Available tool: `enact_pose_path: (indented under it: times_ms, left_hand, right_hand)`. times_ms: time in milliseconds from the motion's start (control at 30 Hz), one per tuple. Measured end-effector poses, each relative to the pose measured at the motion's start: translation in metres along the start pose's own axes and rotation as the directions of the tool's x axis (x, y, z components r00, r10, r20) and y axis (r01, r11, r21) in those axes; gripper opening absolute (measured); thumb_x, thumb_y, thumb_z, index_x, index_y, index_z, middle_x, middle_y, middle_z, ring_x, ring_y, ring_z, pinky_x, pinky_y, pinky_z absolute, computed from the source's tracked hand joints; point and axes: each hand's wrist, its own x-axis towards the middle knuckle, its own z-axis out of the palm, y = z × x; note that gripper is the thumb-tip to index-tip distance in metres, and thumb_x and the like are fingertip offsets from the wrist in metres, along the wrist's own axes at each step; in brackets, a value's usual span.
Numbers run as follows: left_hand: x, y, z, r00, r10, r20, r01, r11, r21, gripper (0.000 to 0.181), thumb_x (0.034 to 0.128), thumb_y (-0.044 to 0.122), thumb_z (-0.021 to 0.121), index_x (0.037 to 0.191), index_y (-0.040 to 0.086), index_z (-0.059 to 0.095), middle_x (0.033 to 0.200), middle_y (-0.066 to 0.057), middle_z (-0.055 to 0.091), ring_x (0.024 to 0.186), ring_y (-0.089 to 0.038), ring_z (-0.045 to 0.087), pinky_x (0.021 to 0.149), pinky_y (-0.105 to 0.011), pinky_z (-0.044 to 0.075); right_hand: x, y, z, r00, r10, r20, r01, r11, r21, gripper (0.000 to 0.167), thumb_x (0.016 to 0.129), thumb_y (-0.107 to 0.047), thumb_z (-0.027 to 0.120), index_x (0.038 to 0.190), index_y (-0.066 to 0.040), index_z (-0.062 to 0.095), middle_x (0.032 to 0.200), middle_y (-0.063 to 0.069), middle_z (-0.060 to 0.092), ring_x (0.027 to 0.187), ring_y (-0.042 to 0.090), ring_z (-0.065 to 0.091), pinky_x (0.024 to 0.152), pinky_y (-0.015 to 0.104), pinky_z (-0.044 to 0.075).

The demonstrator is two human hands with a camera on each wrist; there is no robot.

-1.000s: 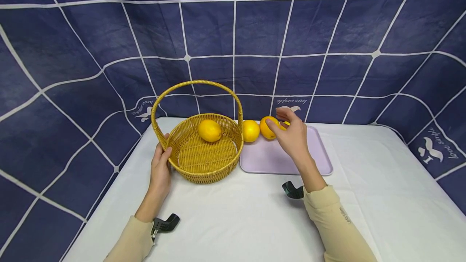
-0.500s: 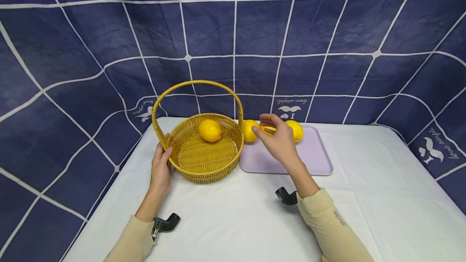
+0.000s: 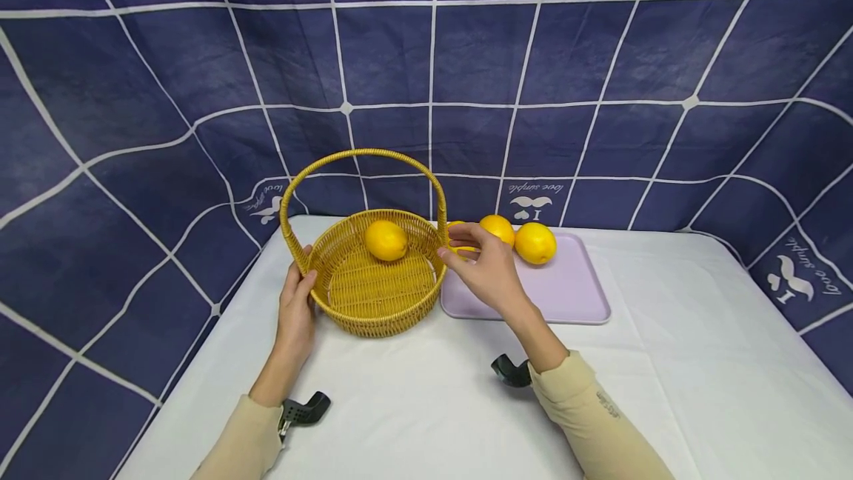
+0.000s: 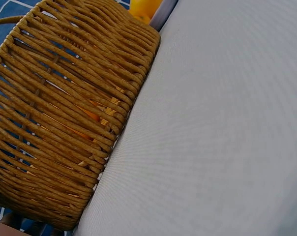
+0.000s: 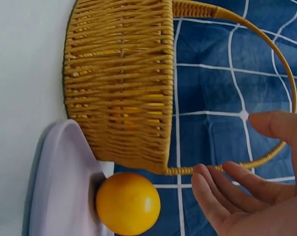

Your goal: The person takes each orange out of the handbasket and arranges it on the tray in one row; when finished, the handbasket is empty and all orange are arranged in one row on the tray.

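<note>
The golden woven basket [image 3: 373,321] with a tall arched handle stands at the left of the table, and a lemon [image 3: 386,241] lies in its back part. My left hand [image 3: 295,310] holds the basket's left side near the foot of the handle, thumb at the rim. My right hand [image 3: 489,269] hovers at the basket's right side, fingers spread and nothing between them. Behind it a round yellow-orange fruit [image 5: 128,203] is partly hidden in the head view. To its right on the lilac tray [image 3: 566,295] sit an orange [image 3: 497,229] and another yellow fruit [image 3: 535,244].
A white cloth [image 3: 413,406] covers the table. Blue curtain [image 3: 480,58] with white grid lines hangs close behind and at both sides. The tray's left edge meets the basket. Black camera mounts [image 3: 512,371] stick out from both wrists.
My right hand has moved left along the row of fruit toward the basket, uncovering the fruit on the right. My left hand and the basket stay in place.
</note>
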Motion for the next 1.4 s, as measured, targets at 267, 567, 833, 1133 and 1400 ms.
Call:
enact_pose_path:
  times_ms: [267,567,833,1133,1400]
  left_hand:
    - [0.001,0.001,-0.002,1.0,-0.005,0.001,0.005,1.0,-0.001,0.053,0.1152,0.023,0.039,0.167,0.03,0.03,0.173,0.009,0.027,0.158,-0.012,0.027,0.132,-0.028,0.017]
    - [0.0,-0.002,0.004,1.0,-0.017,0.013,0.017,1.0,-0.018,0.053,0.1153,0.022,0.038,0.167,0.027,0.029,0.173,0.008,0.026,0.158,-0.011,0.027,0.132,-0.031,0.016]
    - [0.002,0.002,0.0,1.0,0.005,-0.001,-0.005,1.0,-0.02,0.053,0.1151,0.021,0.039,0.168,0.024,0.029,0.173,0.006,0.027,0.158,-0.013,0.026,0.131,-0.029,0.017]
    - [-0.001,-0.002,0.0,1.0,-0.011,-0.012,0.01,1.0,-0.028,0.054,0.1148,0.021,0.039,0.168,0.022,0.029,0.173,0.004,0.028,0.158,-0.013,0.025,0.131,-0.029,0.017]
    - [0.0,-0.001,0.0,1.0,-0.004,-0.007,0.004,1.0,-0.017,0.053,0.1154,0.022,0.038,0.168,0.024,0.029,0.173,0.008,0.027,0.159,-0.009,0.025,0.132,-0.03,0.017]
  right_hand:
    - [0.011,-0.005,0.024,0.998,-0.008,0.069,0.009,1.0,-0.01,0.047,0.095,-0.022,0.079,0.136,-0.005,0.065,0.131,0.014,0.07,0.125,0.031,0.067,0.105,0.042,0.057]
    - [0.031,-0.008,0.053,0.998,0.003,0.067,-0.004,1.0,0.009,0.047,0.095,-0.021,0.08,0.136,-0.003,0.065,0.134,0.018,0.069,0.125,0.029,0.066,0.107,0.043,0.056]
    - [0.05,-0.004,0.077,0.995,0.035,0.092,-0.029,0.997,-0.074,0.058,0.095,-0.029,0.079,0.143,-0.003,0.061,0.142,0.015,0.066,0.132,0.029,0.061,0.109,0.042,0.055]
    - [0.066,0.004,0.094,0.987,0.106,0.117,-0.086,0.983,-0.164,0.065,0.094,-0.038,0.079,0.148,-0.008,0.059,0.148,0.013,0.062,0.135,0.03,0.059,0.114,0.043,0.049]
    - [0.08,0.009,0.109,0.981,0.111,0.157,-0.084,0.982,-0.17,0.061,0.095,-0.032,0.078,0.148,-0.008,0.06,0.149,0.013,0.062,0.132,0.031,0.06,0.11,0.045,0.051]
